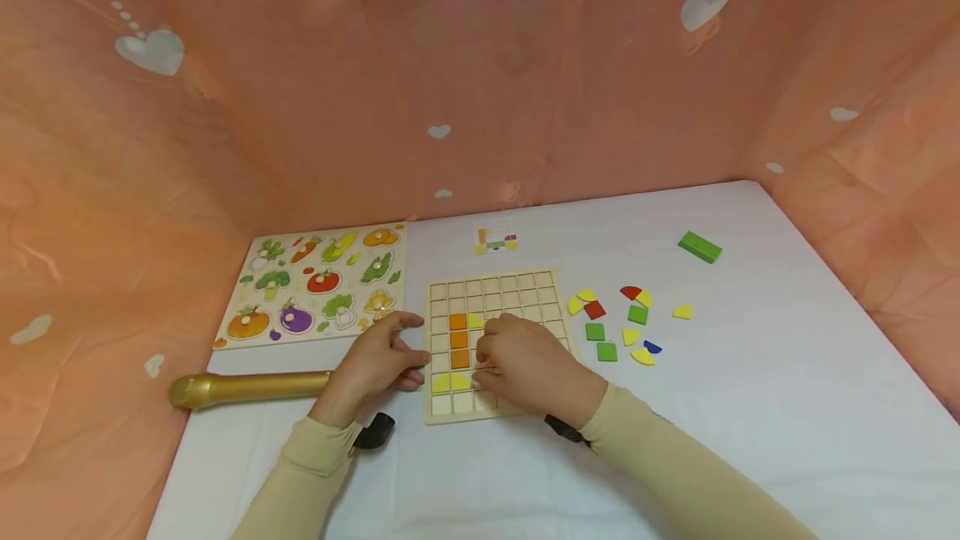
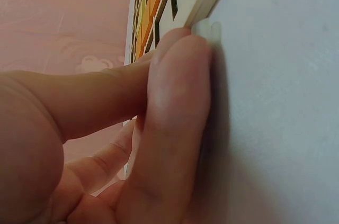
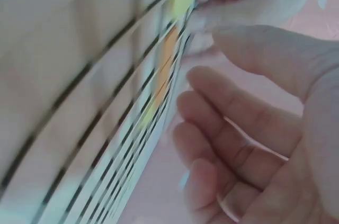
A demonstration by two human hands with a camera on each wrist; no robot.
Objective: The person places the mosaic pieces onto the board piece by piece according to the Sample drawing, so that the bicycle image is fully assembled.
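Grid board: a square, pale wooden board (image 1: 531, 298) with recessed cells lies flat on the white tabletop (image 1: 765, 432).
Left hand: the person's left hand (image 1: 382, 361) rests at the board's left edge, fingertips touching it, fingers loosely bent and grasping nothing visible.
Right hand: the person's right hand (image 1: 525, 365) hovers over the board's middle, fingers loosely bent, thumb apart from them; released, nothing visible between them.
Orange squares: three flat orange squares (image 1: 459, 340) form a column in the board's left half.
Yellow pieces: two flat yellow curved pieces (image 1: 451, 382) sit side by side on the board, nearer its front edge; a yellow piece (image 1: 474, 320) beside the uppermost orange square is partly hidden by the right hand.
Loose pieces: right of the board lie flat green squares (image 1: 595, 332), a blue rounded piece (image 1: 652, 347), red pieces (image 1: 594, 310) and yellow curved pieces (image 1: 682, 312).
Pattern card: a small printed card (image 1: 496, 237) lies beyond the board's back edge.
Vegetable puzzle: a vegetable-printed board (image 1: 311, 311) lies left of the grid board.
Microphone: a gold microphone (image 1: 255, 389), also left.
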